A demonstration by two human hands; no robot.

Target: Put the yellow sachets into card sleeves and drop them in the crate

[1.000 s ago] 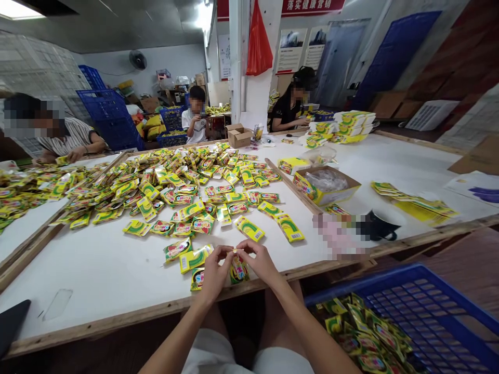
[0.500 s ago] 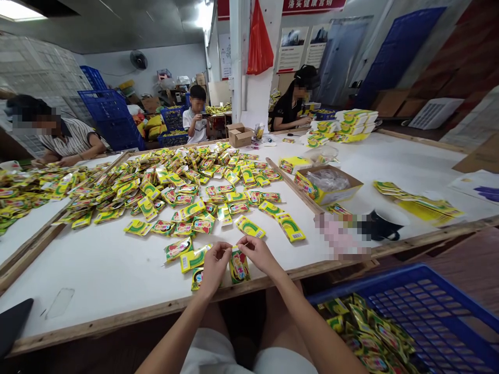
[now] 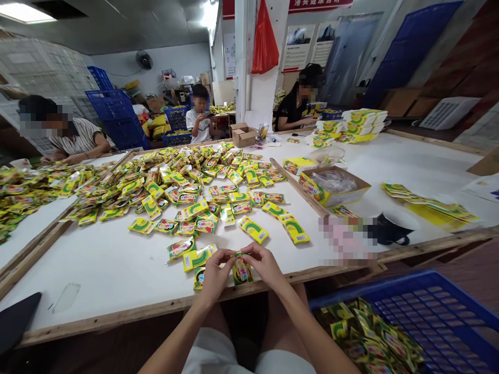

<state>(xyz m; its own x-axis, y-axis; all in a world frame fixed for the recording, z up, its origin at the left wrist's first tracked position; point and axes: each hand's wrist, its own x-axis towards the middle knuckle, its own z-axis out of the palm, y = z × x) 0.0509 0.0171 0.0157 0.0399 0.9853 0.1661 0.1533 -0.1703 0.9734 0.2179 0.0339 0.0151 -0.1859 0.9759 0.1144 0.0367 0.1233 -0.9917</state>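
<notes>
Both my hands meet over the near edge of the white table [image 3: 97,270]. My left hand [image 3: 214,272] and my right hand [image 3: 265,265] pinch the top of a small yellow-green packet [image 3: 241,270] that hangs between them. Just left of my hands lie a few more packets [image 3: 197,257]. A wide heap of the same packets [image 3: 171,187] covers the table's middle and far side.
A blue crate [image 3: 436,311] with several packets stands at my lower right. An open carton [image 3: 331,187] and a black cup [image 3: 390,231] sit on the right. Three other people sit at the far side. A wooden strip [image 3: 298,187] divides the table.
The packet has tilted slightly between my fingers and my hands have stayed together. The camera has shifted a little, so everything sits slightly lower and to the right.
</notes>
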